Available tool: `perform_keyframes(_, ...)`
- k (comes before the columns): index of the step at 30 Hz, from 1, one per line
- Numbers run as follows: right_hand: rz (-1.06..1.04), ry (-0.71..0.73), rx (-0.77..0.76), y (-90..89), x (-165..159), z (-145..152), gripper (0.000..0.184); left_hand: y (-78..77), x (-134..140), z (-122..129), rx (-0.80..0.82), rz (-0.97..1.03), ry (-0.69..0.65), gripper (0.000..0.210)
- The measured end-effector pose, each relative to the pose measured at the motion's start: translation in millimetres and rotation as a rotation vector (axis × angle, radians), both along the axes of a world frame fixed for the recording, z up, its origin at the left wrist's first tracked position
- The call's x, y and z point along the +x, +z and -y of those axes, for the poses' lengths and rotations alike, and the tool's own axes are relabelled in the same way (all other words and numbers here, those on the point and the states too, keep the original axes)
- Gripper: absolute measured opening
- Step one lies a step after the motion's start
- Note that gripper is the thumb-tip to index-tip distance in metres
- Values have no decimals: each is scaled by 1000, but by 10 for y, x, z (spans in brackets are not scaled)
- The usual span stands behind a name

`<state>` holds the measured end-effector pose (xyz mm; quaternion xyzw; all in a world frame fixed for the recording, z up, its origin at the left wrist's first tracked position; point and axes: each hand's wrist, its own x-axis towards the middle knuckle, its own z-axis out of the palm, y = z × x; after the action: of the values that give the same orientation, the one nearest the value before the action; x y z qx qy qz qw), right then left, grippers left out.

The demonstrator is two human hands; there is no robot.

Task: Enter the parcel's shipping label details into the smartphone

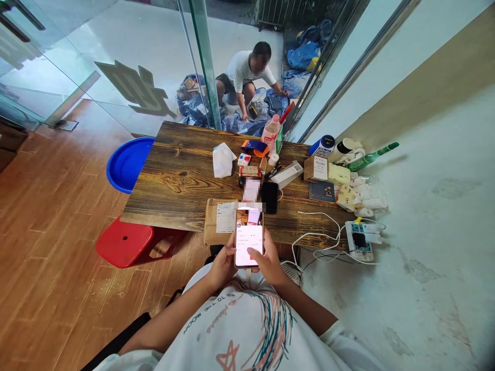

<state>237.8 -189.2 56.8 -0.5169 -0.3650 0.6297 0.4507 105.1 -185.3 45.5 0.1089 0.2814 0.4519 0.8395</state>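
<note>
Phone [249,242], screen lit, is upright between the two hands, in front of the white shirt [247,319] and, in this view, overlapping the near edge of the counter [166,190]. Grip of the left hand [225,262] is closed on its lower left edge; grip of the right hand [269,259] is closed about its lower right side, thumb over the screen, contact with the glass uncertain. Cardboard box [216,222] lies just left of the phone, black phone [269,197] beyond it, slightly right.
</note>
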Motion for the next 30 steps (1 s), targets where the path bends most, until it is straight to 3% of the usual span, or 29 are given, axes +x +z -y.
perform_keyframes(8, -182, 0, -132, -172, 191, 38, 49, 30, 104, 39, -61, -26, -110, 80)
perform_keyframes(17, -166, 76, -90, -161, 310, 80, 55, 36, 137, 18, -66, -30, -160, 85)
perform_keyframes(21, -146, 108, -62, -124, 322, 80, 47, 32, 123, 19, -60, -29, -143, 79)
perform_keyframes(26, -99, 109, -36, -130, 294, 83, 43, -23, 163, 16, -63, -176, -51, 55)
perform_keyframes(30, -29, 53, -20, -165, 238, 82, 40, -35, 170, 15, -62, -219, -42, 57)
